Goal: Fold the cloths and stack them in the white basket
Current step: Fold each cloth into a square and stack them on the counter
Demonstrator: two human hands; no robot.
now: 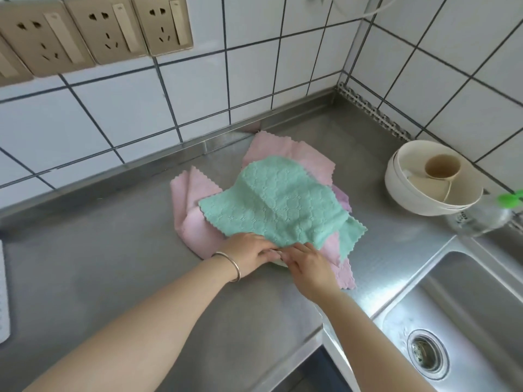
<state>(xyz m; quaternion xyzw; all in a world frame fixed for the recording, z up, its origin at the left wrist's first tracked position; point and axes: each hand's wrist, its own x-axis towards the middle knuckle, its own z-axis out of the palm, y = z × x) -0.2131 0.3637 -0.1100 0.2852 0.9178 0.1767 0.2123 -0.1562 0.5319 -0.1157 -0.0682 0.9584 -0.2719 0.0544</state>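
Mint-green microfibre, embossed with a scale-like pattern and cut with zigzag edges: the green cloth (283, 210) lies rumpled at the centre of the frame, its near edge taken up by both hands. The left hand (249, 254), a plain metal bangle (230, 265) on its wrist, pinches that near edge with curled fingers; the right hand (307, 265) meets it just beside, fingers bent down onto the same edge, though whether they clasp the fabric or only press it cannot be told. Beneath lie soft pink cloths (195, 210) of the same pinked trim, spread unevenly toward the upper centre and lower right, with a lilac cloth (342, 198) peeping out at the right. All rest on a brushed stainless-steel countertop (99, 264). At the left edge, a sliver of white perforated plastic (3, 292). Right of centre, stacked cream bowls (424, 190) hold a small tan cup (441, 166). Lower right, a steel sink (467, 321). Glossy white wall tiles (113, 123) with dark grout carry champagne-coloured sockets (93, 32), upper left.
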